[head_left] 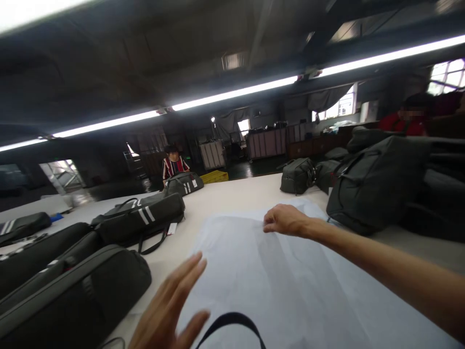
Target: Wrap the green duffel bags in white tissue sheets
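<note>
A large white sheet (232, 261) lies over the pale table (232, 191), its surface creased. My right hand (285, 219) is at the sheet's far part, fingers curled and pressed together on its edge. My left hand (174, 305) hovers at the sheet's left side, fingers spread, with nothing in it. Close to it, at the bottom of the view, a dark strap (232, 319) arches over the sheet; what it belongs to is out of view.
Dark bags (83, 291) line the table's left side, one with white stripes (145, 218). More dark bags (378, 184) are piled at the right. Across the table is a person in a striped top (175, 166); another in red (403, 123) is at the far right.
</note>
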Motion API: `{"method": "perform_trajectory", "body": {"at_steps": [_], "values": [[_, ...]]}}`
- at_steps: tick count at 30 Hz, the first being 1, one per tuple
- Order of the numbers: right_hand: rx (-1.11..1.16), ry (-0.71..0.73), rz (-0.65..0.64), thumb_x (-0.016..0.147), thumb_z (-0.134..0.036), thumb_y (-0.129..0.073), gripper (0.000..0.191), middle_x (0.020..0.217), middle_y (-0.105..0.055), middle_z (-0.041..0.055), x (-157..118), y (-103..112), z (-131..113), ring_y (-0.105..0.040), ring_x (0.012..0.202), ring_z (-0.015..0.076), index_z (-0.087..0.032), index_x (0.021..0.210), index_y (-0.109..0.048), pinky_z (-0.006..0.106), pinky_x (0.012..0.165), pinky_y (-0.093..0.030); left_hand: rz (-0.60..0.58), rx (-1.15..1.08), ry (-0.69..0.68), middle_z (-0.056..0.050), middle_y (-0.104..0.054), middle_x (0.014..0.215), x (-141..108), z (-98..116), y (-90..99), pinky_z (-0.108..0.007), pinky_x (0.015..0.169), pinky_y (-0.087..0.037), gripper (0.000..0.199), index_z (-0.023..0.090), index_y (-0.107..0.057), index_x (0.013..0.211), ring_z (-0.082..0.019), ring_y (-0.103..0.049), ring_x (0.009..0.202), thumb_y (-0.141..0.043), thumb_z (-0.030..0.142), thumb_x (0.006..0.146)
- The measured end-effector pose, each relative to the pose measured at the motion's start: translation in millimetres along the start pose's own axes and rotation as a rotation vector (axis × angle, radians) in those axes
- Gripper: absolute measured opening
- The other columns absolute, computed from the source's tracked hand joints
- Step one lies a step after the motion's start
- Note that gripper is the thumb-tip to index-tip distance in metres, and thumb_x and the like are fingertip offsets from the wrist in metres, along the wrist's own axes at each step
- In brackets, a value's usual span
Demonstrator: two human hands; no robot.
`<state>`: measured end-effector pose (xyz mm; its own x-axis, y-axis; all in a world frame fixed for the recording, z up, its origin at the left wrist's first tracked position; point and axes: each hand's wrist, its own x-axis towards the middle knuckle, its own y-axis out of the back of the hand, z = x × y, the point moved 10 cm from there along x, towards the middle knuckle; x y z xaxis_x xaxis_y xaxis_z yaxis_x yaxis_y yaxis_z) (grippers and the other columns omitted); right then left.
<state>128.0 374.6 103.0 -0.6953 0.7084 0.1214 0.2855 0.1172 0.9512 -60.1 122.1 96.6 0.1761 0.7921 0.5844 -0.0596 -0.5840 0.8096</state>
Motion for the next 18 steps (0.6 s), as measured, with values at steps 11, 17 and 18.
{"method": "perform_trajectory", "body": {"at_steps": [11,17,18], "values": [[-0.314,0.532,0.174,0.092,-0.028,-0.060,0.022,0.068,-0.064,-0.0020,-181,90,-234,-0.052,0.063,0.0108,-0.022,0.073,-0.068,0.027,0.065,-0.032,-0.245,-0.013,-0.358,-0.005,-0.037,0.153,139,15,-4.2,-0.059,0.116,-0.020,0.040,0.027,-0.061,0.112,-0.031,-0.020,0.146,-0.063,0.012,0.076],[-0.527,0.565,0.286,0.096,-0.017,-0.050,0.025,0.063,-0.059,-0.0007,-238,84,-296,-0.047,0.063,0.0132,-0.020,0.075,-0.064,0.030,0.062,-0.027,-0.266,-0.023,-0.507,0.002,-0.068,0.076,89,6,59.8,-0.043,0.104,-0.040,0.009,0.021,-0.059,0.087,-0.016,-0.065,0.080,-0.054,0.014,0.085],[-0.539,0.556,0.314,0.096,-0.016,-0.049,0.024,0.064,-0.059,-0.0004,-248,82,-301,-0.047,0.064,0.0134,-0.019,0.077,-0.064,0.030,0.063,-0.028,-0.250,-0.019,-0.514,0.001,-0.067,0.075,74,0,75.6,-0.040,0.097,-0.044,0.010,0.020,-0.058,0.088,-0.016,-0.064,0.076,-0.052,0.013,0.086]]}}
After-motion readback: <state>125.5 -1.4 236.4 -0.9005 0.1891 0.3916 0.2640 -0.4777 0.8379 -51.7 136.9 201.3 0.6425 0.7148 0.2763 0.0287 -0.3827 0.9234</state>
